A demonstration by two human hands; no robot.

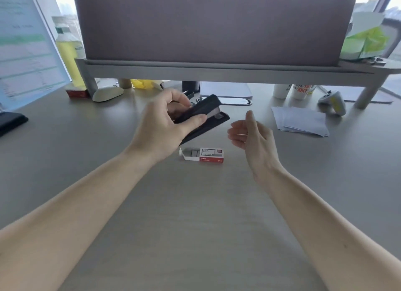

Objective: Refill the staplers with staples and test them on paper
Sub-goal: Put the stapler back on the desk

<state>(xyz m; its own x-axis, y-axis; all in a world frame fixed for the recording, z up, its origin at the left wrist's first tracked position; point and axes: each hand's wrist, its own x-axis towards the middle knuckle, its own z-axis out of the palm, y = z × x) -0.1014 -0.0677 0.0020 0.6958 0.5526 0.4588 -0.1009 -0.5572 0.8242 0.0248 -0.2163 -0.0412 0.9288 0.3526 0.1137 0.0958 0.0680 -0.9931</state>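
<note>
Midway across a grey office desk [195,214], a person's left hand [160,125] holds a black stapler [206,107] in the air, thumb [195,119] pressed along its near side and the other fingers curled over the far side. The stapler's nose points to the right and away from the camera. Its top arm is lifted slightly off the base, leaving a strip of grey metal visible between them. Just beside the nose, apart from it, the right hand [253,136] hangs above the desk with its palm turned inward; its fingers are loosely bent and hold nothing. Directly beneath the stapler, a small red-and-white box of staples [211,155] lies flat on the desk, its left flap open and grey staple strips showing inside. A loose stack of white paper [300,120] rests farther right, well apart from both hands. Behind them, a raised shelf [217,70] carries a broad mauve panel [212,26]. Under and around the shelf sit a pale computer mouse [107,93], a second small red box [77,93], a bottle of yellow liquid [67,45], a printed white cup [299,91] and a white game controller [333,100].
</note>
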